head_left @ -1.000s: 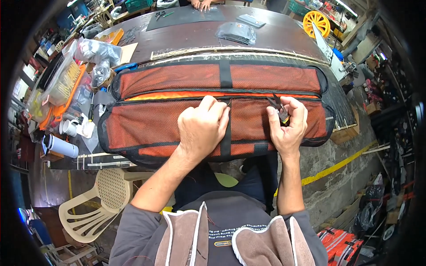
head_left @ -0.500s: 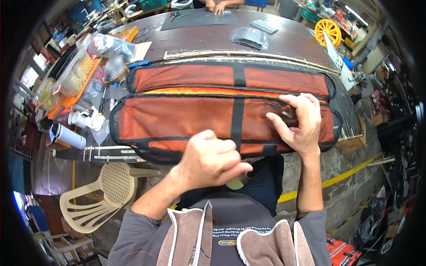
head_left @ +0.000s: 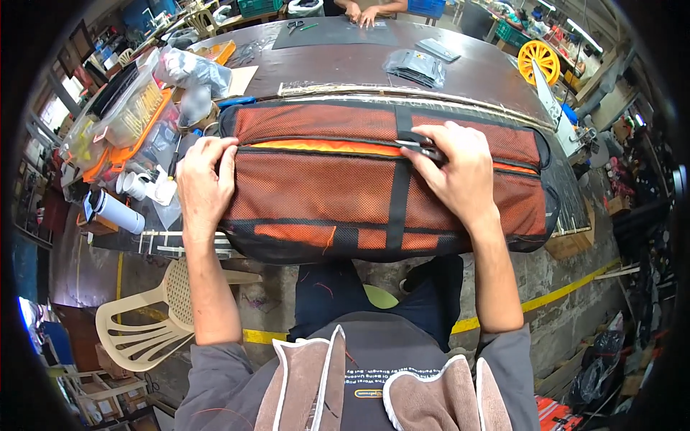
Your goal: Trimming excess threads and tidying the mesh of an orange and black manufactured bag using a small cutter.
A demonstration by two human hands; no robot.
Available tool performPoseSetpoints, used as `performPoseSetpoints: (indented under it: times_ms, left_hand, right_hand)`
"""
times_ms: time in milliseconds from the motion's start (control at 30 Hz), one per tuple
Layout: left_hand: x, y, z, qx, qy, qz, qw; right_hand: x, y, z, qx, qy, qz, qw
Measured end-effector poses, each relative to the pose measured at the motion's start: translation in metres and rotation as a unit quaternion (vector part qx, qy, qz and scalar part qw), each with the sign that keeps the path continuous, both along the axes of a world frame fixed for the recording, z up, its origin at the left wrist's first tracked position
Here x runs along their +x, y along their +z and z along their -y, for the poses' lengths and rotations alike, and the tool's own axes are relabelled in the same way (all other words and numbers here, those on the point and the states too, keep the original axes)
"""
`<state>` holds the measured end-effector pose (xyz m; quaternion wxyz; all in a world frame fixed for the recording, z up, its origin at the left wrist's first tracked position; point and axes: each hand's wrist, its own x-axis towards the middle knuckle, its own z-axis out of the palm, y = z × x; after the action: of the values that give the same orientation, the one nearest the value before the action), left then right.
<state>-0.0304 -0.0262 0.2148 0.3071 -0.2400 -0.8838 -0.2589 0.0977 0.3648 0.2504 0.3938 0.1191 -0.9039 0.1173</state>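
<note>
A long orange mesh bag (head_left: 316, 190) with black trim lies across the near side of the table. Its lengthwise zipper opening shows a bright yellow-orange lining (head_left: 316, 146). At the left end of that opening, my left hand (head_left: 205, 185) pinches the bag's black edge between thumb and fingers. My right hand (head_left: 463, 172) is over the opening beside the black cross strap (head_left: 397, 205). It grips small thread snips (head_left: 413, 144), whose metal tip points left along the zipper; the rest is hidden in my fingers. A loose orange thread hangs at the bag's front.
Clear bins (head_left: 136, 108), a white tumbler (head_left: 115, 212) and bagged items crowd the table's left. Packed dark pouches (head_left: 417, 67) lie farther back. Across the table, another person's hands (head_left: 363, 14) work on a dark sheet. A beige plastic chair (head_left: 154, 316) stands at the lower left.
My left hand has moved from in front of the bag to its left end and taken hold of the edge. My right hand, with the snips, has shifted left to the strap.
</note>
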Motion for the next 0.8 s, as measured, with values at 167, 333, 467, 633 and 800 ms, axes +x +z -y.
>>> performPoseSetpoints:
  times_ms: [167,333,467,633,800]
  left_hand:
    - [0.008,-0.013,-0.004,0.067,-0.058,-0.077,0.993]
    - [0.025,-0.021,0.007,0.091,-0.077,-0.056,0.991]
    - [0.033,-0.023,0.012,0.097,-0.102,-0.067,0.988]
    - [0.052,-0.039,0.004,0.141,-0.047,-0.117,0.982]
    - [0.074,-0.058,0.001,0.191,-0.032,-0.155,0.969]
  right_hand:
    - [-0.039,-0.005,-0.024,-0.004,-0.038,0.039,0.999]
    - [-0.031,0.005,-0.013,-0.071,0.107,0.147,0.981]
    - [-0.028,0.004,-0.012,-0.015,0.098,0.14,0.985]
    - [-0.018,-0.009,-0.006,0.062,0.06,0.04,0.995]
    - [-0.008,-0.017,-0.008,0.036,0.057,0.004,0.998]
